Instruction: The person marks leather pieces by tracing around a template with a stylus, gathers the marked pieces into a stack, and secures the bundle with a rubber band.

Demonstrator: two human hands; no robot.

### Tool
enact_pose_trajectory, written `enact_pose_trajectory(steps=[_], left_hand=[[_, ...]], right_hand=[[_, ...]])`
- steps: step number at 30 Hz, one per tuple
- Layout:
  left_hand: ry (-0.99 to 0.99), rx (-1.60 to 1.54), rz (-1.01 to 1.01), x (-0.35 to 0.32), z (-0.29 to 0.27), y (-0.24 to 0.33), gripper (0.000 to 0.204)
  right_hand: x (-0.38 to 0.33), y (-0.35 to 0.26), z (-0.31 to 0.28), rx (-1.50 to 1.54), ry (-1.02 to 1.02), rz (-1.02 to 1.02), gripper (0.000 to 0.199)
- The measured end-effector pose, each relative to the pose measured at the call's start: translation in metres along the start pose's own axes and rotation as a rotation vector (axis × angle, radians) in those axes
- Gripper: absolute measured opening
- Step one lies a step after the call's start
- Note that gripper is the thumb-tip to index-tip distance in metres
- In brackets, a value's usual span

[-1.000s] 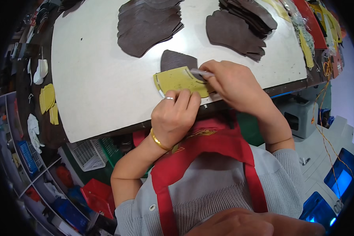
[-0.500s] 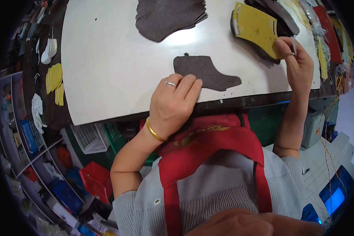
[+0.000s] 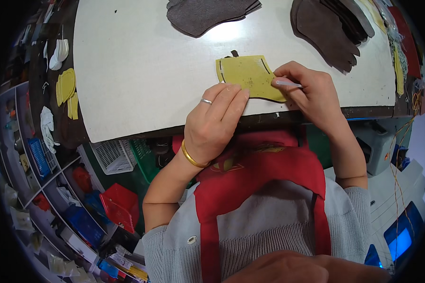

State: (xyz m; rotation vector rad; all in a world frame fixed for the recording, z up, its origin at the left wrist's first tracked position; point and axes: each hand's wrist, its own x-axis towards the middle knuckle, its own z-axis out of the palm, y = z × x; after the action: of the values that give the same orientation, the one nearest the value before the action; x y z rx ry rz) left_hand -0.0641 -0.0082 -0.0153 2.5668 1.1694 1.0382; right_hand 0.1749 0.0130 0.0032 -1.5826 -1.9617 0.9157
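Note:
A yellow template (image 3: 244, 70) with slots along two sides lies over the dark brown leather piece on the white board, hiding nearly all of it. The fingers of my left hand (image 3: 212, 114) are stretched out and rest on the template's near left part. My right hand (image 3: 311, 92) pinches a slim, pale pen (image 3: 288, 84) and touches the template's right edge. A small dark scrap (image 3: 234, 53) shows just beyond the template's far edge.
Dark leather pieces lie in one stack (image 3: 203, 16) at the far middle and another (image 3: 321, 33) at the far right. Yellow pieces (image 3: 66, 87) sit left of the white board (image 3: 137, 85). Below the table are baskets (image 3: 112, 158) and shelves with clutter.
My right hand has brought the yellow template from the right stack onto the leather piece. The pen now points out from between its fingers. My left hand stays at the near left.

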Motion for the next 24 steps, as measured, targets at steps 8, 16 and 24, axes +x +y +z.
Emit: enact_pose_trajectory(steps=[8, 16, 24], left_hand=[[-0.260, 0.250, 0.037, 0.015, -0.009, 0.011, 0.039], [-0.309, 0.298, 0.107, 0.023, -0.005, 0.019, 0.045], [-0.231, 0.325, 0.167, 0.016, 0.012, 0.033, 0.037]], right_hand=[[0.003, 0.016, -0.036, 0.094, -0.050, 0.091, 0.020], [-0.019, 0.006, -0.027, -0.212, 0.114, -0.107, 0.014], [0.030, -0.021, -0.036, -0.436, 0.230, -0.591, 0.019]])
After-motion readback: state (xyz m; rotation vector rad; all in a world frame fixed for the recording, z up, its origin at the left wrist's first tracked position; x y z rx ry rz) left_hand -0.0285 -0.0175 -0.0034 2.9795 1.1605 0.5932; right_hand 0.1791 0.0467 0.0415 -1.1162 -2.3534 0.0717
